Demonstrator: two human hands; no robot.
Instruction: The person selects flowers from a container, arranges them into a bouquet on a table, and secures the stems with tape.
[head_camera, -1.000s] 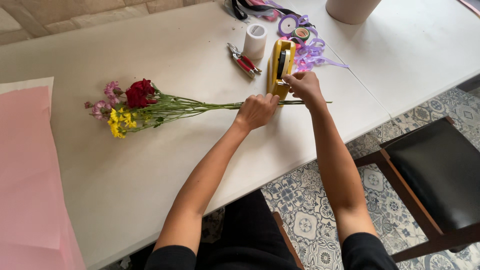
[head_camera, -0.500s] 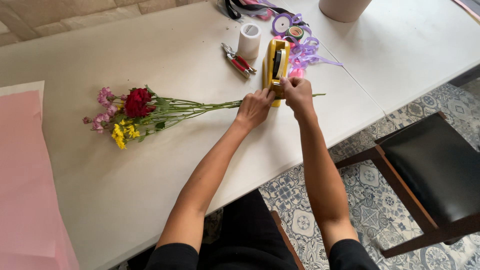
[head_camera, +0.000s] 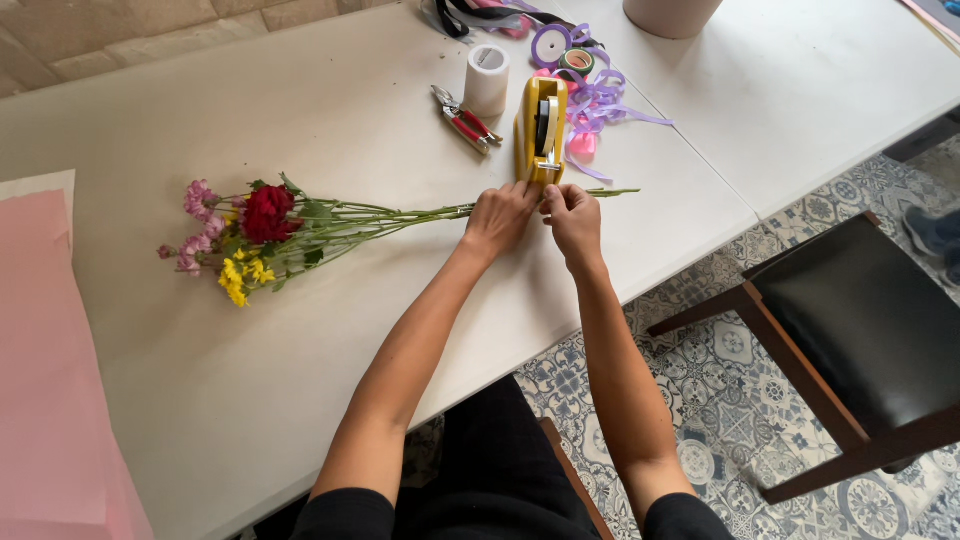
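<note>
Yellow plastic tape dispenser (head_camera: 541, 128) stands beside a white tape roll (head_camera: 487, 78); left hand (head_camera: 499, 216) and right hand (head_camera: 572, 214) pinch the green stems of a mixed-flower bunch (head_camera: 300, 225) lying on the white table (head_camera: 300, 110).

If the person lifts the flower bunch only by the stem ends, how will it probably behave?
The flower bunch would probably droop at the head end, since its stems look thin and long. It seems light, with only a few blooms. The stems may spread apart where the left hand and right hand do not hold them.
</note>
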